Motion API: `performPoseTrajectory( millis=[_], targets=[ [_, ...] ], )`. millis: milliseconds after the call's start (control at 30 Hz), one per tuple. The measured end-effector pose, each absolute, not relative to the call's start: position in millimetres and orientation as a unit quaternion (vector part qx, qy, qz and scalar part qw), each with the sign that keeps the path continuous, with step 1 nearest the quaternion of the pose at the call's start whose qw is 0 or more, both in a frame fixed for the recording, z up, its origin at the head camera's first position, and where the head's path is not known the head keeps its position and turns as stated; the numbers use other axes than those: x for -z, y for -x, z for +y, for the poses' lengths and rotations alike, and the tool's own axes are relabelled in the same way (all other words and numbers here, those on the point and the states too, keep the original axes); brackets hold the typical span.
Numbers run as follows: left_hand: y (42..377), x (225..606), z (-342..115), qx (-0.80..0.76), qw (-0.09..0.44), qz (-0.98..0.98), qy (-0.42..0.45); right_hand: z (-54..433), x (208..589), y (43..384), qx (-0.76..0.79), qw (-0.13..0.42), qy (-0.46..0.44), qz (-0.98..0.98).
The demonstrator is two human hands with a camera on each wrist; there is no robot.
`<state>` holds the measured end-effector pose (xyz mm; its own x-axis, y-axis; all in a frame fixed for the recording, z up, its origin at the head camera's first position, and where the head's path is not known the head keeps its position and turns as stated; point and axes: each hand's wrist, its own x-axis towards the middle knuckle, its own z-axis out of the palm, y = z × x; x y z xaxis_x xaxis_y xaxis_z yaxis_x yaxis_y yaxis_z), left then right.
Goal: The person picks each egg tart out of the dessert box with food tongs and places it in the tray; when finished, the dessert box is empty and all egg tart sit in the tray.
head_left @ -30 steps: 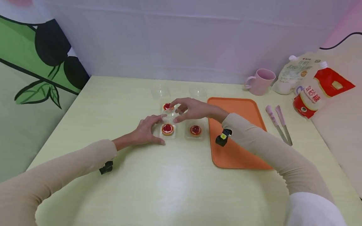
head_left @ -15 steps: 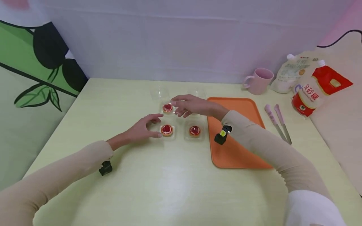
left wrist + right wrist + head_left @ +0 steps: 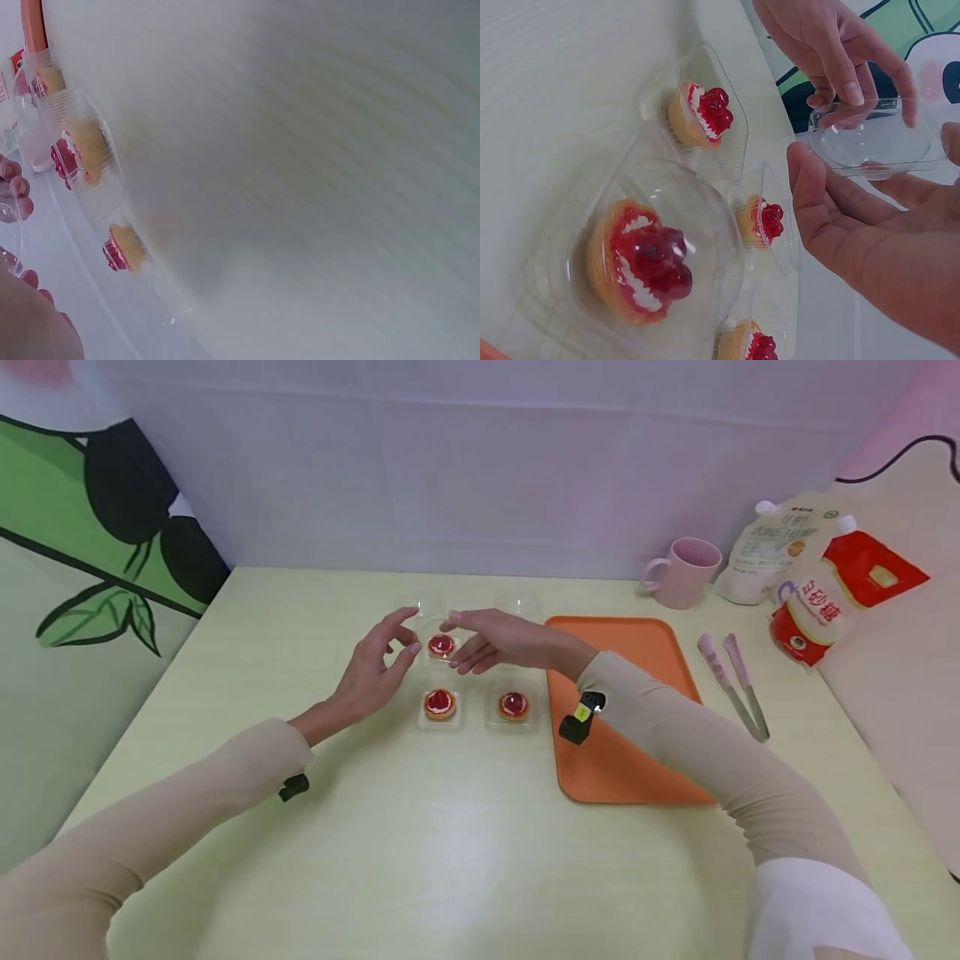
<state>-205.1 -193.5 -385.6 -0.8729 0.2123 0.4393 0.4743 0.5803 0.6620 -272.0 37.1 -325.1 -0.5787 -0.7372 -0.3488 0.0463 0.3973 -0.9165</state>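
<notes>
While raised off the pale wooden desk (image 3: 420, 843) and held between both hands: a clear, shallow, square-edged plastic lid with a rounded hollow (image 3: 900, 139), toward the back edge and slightly left of its middle. Likely very light and thin-walled, springy rather than stiff, slick under dry fingertips; apt to dent or crack if squeezed hard. Best taken by opposite sides of the rim, with little pressure, leaving the rounded middle alone.

Left hand (image 3: 363, 681): thumb and fingers drawn narrow, pinching one side of the lid. Right hand (image 3: 510, 639): fingers curved along the opposite side, gripping the rim.

Just beside the hands, a small round golden tart with glossy red fruit and white cream (image 3: 441, 646). Closer to the desk's front edge, a matching front-left tart (image 3: 439, 702) in a clear square plastic base (image 3: 731, 161); to its right, a front-right tart (image 3: 513, 703), seemingly under a clear dome (image 3: 705, 195). Visible only from the right wrist, a fourth tart (image 3: 742, 346).

Farther right, a flat orange rectangular tray (image 3: 637, 777); toward the right edge, two pink-handled metal utensils (image 3: 716, 664). Near the back right corner, a pink cylindrical mug (image 3: 686, 577), a white spouted pouch (image 3: 756, 558) and a red-and-white pouch (image 3: 813, 618).
</notes>
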Motion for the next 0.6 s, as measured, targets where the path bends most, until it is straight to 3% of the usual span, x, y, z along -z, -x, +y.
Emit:
performPoseTrajectory(
  millis=[267, 600],
  targets=[
    [206.5, 382.7, -186.5, 0.386, 0.225, -0.868, 0.216, 35.1, 325.1, 271.0, 0.514, 0.396, 0.223, 0.727],
    [210.9, 378.2, -189.1, 0.372, 0.245, -0.874, 0.195, 29.5, 328.0, 271.8, 0.536, 0.369, 0.224, 0.726]
  ],
)
